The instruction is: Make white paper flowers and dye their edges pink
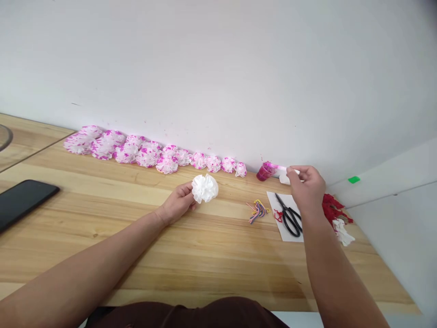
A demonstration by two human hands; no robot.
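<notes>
My left hand (179,200) is closed on a white ruffled paper flower (205,188), held a little above the table. The flower shows no pink on it. A slim white stick with a pink-stained end (280,168) is pinched between the thumb and fingers of my right hand (306,184). Its pink end is over the rim of a small cup (265,172) stained with pink-purple liquid. Against the wall, a row of white paper flowers splashed with pink (149,153) stretches to the left of the cup.
Black-handled scissors (290,222) and red scraps lie on a white sheet (287,236). Beside it are coloured string pieces (258,210). Red crumpled material (332,207) and white crumpled paper (342,232) sit at the right. A black phone (25,202) lies far left.
</notes>
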